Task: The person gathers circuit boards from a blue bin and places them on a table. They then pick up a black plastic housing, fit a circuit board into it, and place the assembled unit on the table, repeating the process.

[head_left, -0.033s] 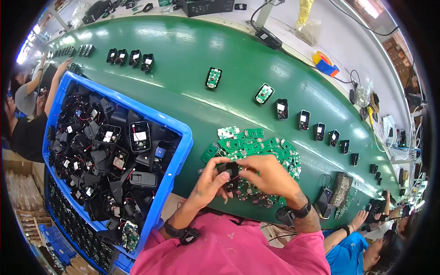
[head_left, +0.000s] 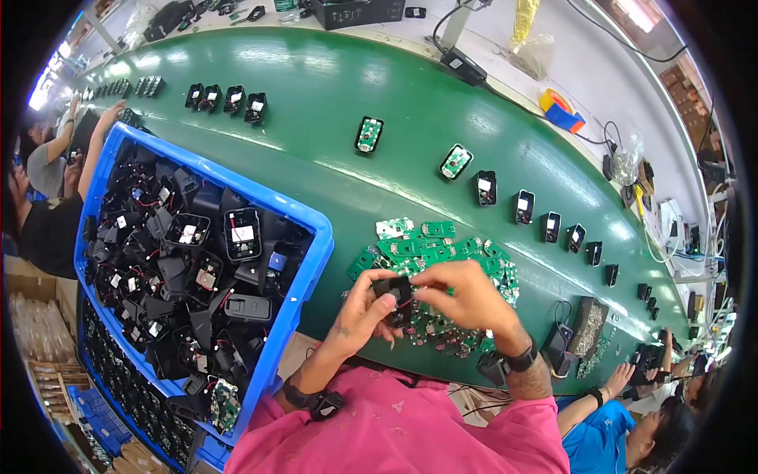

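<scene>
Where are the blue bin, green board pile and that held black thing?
Blue bin [head_left: 310, 257]: head view, right rim.
Green board pile [head_left: 426, 250]: head view, upper middle.
Held black thing [head_left: 400, 292]: head view, upper part.

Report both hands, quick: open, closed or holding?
Left hand: closed, holding a black casing.
Right hand: fingers curled at the casing's edge; whether gripping can't be told.

A pink patterned top [head_left: 395, 419] is worn with black wrist straps [head_left: 521, 360], and tattoos [head_left: 534, 385] mark the right forearm [head_left: 512, 338].
</scene>
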A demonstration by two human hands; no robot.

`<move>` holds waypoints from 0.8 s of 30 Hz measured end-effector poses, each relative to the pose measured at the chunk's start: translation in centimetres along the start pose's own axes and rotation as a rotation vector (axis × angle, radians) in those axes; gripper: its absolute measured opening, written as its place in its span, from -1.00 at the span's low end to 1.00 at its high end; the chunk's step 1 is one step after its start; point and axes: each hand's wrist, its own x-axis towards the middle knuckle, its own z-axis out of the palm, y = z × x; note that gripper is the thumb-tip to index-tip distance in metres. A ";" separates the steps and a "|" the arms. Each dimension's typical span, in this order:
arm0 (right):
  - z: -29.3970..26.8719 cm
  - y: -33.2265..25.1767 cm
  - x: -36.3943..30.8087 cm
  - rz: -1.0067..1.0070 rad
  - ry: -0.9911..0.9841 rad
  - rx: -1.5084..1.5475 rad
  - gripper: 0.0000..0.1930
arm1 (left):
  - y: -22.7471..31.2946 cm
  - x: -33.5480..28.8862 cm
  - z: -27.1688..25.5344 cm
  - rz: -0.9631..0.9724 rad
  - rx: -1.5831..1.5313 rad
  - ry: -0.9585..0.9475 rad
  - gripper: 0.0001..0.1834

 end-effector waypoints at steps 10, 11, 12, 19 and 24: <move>-1.3 9.0 2.2 0.132 0.277 -0.452 -0.69 | 1.2 -0.3 -0.3 0.084 -0.160 0.065 -0.46; -1.3 9.0 2.2 0.096 0.270 -0.505 -0.74 | 1.3 -0.3 -0.3 0.064 -0.164 0.049 -0.43; -1.2 9.0 2.1 0.061 0.264 -0.557 -0.78 | 1.5 -0.3 -0.1 0.065 -0.164 0.054 -0.43; -1.3 9.0 1.1 0.082 0.483 -0.458 -0.72 | 2.5 0.2 2.4 0.086 -0.121 0.093 -0.35; -0.5 3.7 -2.1 0.130 0.161 1.196 -0.59 | 4.7 0.7 4.6 0.201 0.040 -0.028 -0.34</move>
